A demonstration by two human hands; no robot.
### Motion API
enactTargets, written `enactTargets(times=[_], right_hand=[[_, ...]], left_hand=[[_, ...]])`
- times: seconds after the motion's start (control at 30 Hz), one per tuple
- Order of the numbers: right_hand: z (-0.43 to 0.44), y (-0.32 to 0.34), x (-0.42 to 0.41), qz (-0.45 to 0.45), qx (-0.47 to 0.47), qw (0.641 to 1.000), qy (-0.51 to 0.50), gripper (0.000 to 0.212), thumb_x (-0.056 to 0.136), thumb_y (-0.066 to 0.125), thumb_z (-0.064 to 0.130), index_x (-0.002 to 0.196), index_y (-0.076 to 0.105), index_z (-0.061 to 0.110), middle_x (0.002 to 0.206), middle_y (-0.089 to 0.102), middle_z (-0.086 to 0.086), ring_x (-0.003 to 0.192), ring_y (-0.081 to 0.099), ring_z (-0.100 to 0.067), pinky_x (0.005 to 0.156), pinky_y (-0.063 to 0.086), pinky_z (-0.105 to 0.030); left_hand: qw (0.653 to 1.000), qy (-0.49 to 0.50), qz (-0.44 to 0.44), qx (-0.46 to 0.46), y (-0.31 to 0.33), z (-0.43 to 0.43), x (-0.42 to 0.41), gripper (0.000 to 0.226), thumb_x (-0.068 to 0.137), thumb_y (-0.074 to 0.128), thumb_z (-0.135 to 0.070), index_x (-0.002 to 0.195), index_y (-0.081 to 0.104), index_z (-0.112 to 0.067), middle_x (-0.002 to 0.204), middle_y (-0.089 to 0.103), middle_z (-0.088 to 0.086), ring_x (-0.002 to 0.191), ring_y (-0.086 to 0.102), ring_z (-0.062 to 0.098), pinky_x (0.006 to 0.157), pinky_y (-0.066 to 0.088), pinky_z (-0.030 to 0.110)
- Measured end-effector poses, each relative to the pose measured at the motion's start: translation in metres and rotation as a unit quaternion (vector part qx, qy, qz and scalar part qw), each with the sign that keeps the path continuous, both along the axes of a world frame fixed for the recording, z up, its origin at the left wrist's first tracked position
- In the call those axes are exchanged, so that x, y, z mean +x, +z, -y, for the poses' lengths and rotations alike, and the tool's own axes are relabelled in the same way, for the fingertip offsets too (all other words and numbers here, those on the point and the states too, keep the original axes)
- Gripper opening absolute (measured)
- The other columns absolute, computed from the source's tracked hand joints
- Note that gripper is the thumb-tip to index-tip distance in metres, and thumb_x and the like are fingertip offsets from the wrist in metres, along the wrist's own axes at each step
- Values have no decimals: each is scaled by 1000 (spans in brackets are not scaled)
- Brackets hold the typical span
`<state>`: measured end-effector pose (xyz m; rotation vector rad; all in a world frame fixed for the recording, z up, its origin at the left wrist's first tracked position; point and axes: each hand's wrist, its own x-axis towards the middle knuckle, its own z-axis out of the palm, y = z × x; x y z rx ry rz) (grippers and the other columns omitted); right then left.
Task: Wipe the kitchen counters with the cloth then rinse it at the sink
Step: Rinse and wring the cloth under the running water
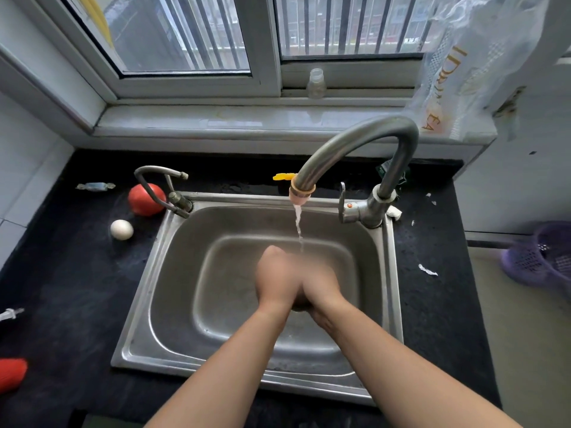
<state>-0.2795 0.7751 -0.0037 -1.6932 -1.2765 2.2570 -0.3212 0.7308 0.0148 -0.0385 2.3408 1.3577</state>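
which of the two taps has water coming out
The big curved tap on the right, with the pink nozzle: a stream falls from it. The thin small tap at the sink's back-left corner is dry.

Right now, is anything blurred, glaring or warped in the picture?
Head view: the left hand and right hand are smeared below the tap; the window frame bows from the wide lens; soft daylight sheen on the sink, no harsh glare.
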Motion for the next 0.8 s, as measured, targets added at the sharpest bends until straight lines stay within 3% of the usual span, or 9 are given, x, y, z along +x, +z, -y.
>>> enactTargets(times=[0.07, 0.17, 0.23, 0.3, 0.43, 0.53, 0.63, 0.7, 0.8], right_hand=[[-2, 4, 2, -39, -77, 995, -55, 28, 93, 39, 21, 87, 62, 7, 79, 64, -14, 68, 62, -27, 58, 51, -32], [-8, 13, 10, -151, -125, 976, -89, 45, 89, 49, 44, 105, 64, 5, 99, 70, -17, 89, 68, -28, 80, 55, -41], [-9, 22, 14, -166, -34, 984, -59, 37, 79, 65, 43, 97, 67, 11, 95, 72, -14, 91, 69, -28, 84, 55, -46], [-14, 31, 16, -147, 92, 983, -55, 4, 79, 70, 19, 77, 69, 15, 79, 72, -9, 82, 69, -25, 79, 56, -44], [-23, 37, 19, -179, 324, 929, -26, 20, 79, 69, 6, 66, 65, 22, 66, 66, 3, 68, 64, -11, 68, 55, -32], [-18, 41, 17, -219, 400, 890, 22, 13, 79, 70, 19, 67, 66, 20, 65, 67, 3, 64, 64, -12, 62, 53, -30], [-11, 52, 8, -207, 335, 918, -33, 31, 83, 67, 32, 60, 59, 13, 56, 62, 0, 54, 59, -13, 57, 50, -30], [-10, 57, 1, -158, 209, 960, -98, 37, 86, 62, 36, 59, 55, 13, 53, 61, 1, 53, 59, -10, 60, 52, -30], [-12, 55, -6, -63, 17, 988, -143, 45, 92, 50, 43, 58, 51, 14, 48, 59, 2, 50, 57, -16, 58, 51, -31]], left_hand=[[999, -40, -33, 8, 3, -1, -3, 22, 76, 54, -14, 62, 37, -18, 58, 42, -3, 58, 38, 19, 56, 34, 32], [996, -57, -47, 49, 6, -3, -3, 22, 82, 56, -16, 70, 39, -22, 67, 47, -3, 63, 43, 17, 60, 37, 33], [994, -49, -22, 95, 10, -5, 2, 18, 86, 55, -18, 76, 40, -21, 75, 52, 1, 70, 49, 18, 64, 42, 35], [991, -19, 52, 126, 5, -7, 7, 13, 87, 56, -27, 82, 45, -22, 90, 58, 8, 83, 57, 22, 76, 49, 44], [915, 105, 338, 192, 5, -10, 1, 56, 64, 62, -59, 108, 61, -25, 109, 66, 11, 93, 67, 27, 78, 57, 42], [871, 131, 414, 228, 19, -14, -6, 66, 66, 63, -66, 103, 68, -11, 101, 71, 9, 87, 70, 24, 73, 55, 33], [912, 136, 313, 227, 20, -16, -8, 55, 61, 70, -58, 93, 68, -13, 92, 72, 9, 83, 69, 25, 77, 55, 37], [953, 130, 181, 205, 24, -17, -6, 21, 80, 64, -27, 67, 53, -15, 64, 60, 4, 63, 56, 22, 64, 48, 33], [984, 61, 16, 167, 25, -12, -2, 22, 69, 51, -11, 58, 35, -20, 53, 39, -3, 54, 37, 18, 54, 36, 33]])
